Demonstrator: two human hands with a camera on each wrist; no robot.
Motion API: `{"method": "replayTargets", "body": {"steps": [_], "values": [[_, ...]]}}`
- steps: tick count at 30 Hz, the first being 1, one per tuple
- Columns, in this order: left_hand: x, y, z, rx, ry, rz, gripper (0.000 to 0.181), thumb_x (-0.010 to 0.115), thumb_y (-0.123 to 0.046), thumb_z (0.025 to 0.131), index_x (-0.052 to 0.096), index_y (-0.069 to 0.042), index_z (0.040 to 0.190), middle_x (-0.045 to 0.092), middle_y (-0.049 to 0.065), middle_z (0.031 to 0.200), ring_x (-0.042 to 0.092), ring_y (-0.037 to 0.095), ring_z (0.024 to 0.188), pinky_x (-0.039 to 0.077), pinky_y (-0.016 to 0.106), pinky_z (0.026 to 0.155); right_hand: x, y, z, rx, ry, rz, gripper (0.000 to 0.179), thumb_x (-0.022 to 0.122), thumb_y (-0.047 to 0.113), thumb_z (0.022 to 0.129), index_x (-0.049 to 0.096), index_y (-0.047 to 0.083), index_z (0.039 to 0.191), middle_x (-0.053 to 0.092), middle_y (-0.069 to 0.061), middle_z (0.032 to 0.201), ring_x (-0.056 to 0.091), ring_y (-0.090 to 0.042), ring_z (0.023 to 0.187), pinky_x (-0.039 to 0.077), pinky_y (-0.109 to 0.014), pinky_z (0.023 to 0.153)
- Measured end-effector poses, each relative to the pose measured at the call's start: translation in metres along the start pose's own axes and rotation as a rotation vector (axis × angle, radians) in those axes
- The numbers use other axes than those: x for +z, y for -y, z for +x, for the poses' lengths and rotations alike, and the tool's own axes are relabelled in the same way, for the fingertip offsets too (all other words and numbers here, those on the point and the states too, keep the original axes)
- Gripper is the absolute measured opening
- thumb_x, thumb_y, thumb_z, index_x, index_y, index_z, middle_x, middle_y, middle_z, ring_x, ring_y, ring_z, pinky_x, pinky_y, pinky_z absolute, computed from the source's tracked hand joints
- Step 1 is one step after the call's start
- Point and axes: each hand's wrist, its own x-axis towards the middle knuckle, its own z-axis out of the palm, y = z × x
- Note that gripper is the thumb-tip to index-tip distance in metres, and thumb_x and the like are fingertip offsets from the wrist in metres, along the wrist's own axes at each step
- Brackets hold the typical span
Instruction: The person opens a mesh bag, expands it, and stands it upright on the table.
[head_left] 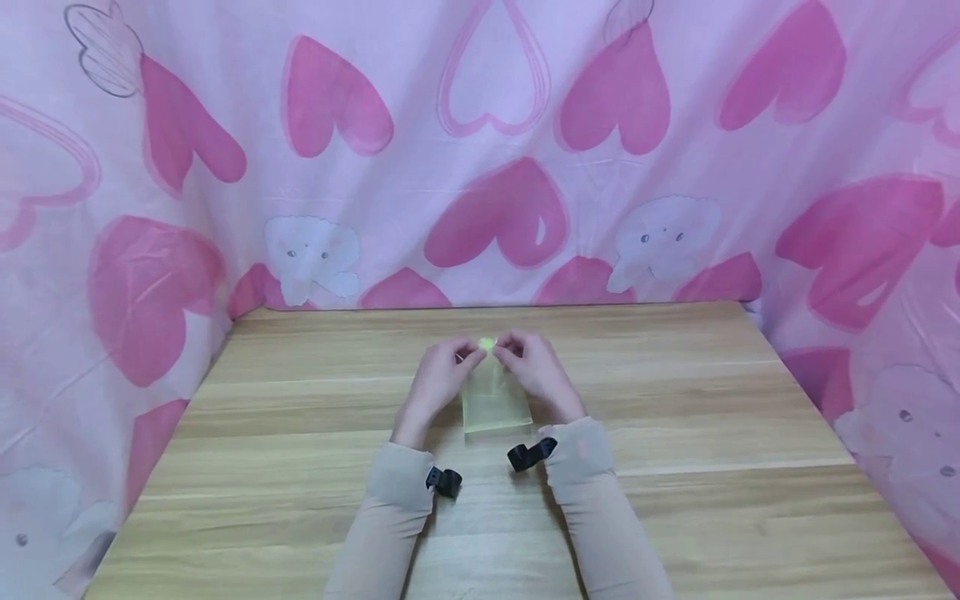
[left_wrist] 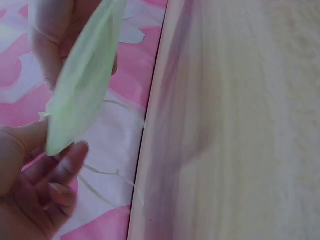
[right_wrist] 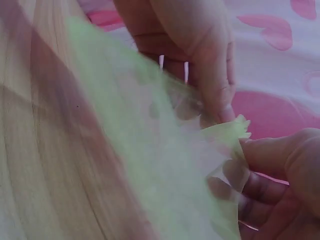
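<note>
A sheer pale yellow-green drawstring pouch [head_left: 497,410] hangs between both hands over the far middle of the table, its bottom edge toward the person. My left hand [head_left: 438,373] pinches one side of its gathered top with thumb and fingers. On the opposite side, my right hand [head_left: 538,371] pinches the same bunched top, fingertips close to the left ones. Up close in the right wrist view, the frilled mouth [right_wrist: 235,129] sticks up between the two thumbs. Thin pale drawstrings [left_wrist: 102,173] trail from the pouch in the left wrist view.
The wood-grain table [head_left: 720,467] runs back to a pink curtain [head_left: 480,150] printed with hearts and pale animals, which closes in the far edge and both sides. Black wrist cameras [head_left: 448,482] are strapped over the light sleeves [head_left: 378,533].
</note>
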Motion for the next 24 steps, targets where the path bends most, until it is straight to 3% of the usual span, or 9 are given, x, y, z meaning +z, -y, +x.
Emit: {"method": "replayTargets", "body": {"steps": [6,14,24], "values": [[-0.002,-0.006,-0.001,0.058,-0.054,-0.072,0.015,0.066,-0.022,0.095,0.072,-0.009,0.097,0.066,-0.004,0.071,0.060,0.011,0.056,0.051,0.029,0.054,-0.002,0.007,-0.003,-0.015,-0.069,-0.025,0.011,0.062,0.018,0.097,0.067,0.008,0.098,0.063,-0.003,0.077,0.058,-0.018,0.069,0.049,-0.033,0.061],[-0.007,-0.010,-0.002,0.112,-0.105,-0.063,0.014,0.067,-0.021,0.095,0.072,-0.007,0.095,0.066,-0.003,0.070,0.059,0.010,0.054,0.051,0.028,0.053,-0.004,0.019,-0.005,-0.052,-0.112,-0.059,0.011,0.063,0.016,0.096,0.068,0.006,0.097,0.064,-0.003,0.080,0.057,-0.018,0.071,0.049,-0.032,0.063],[-0.011,-0.015,-0.003,0.150,-0.125,-0.067,0.012,0.068,-0.017,0.094,0.073,-0.006,0.094,0.067,0.001,0.071,0.059,0.010,0.053,0.051,0.027,0.055,-0.008,0.026,-0.007,-0.060,-0.138,-0.077,0.012,0.063,0.016,0.096,0.069,0.006,0.098,0.066,-0.004,0.083,0.059,-0.018,0.076,0.049,-0.034,0.068]]}}
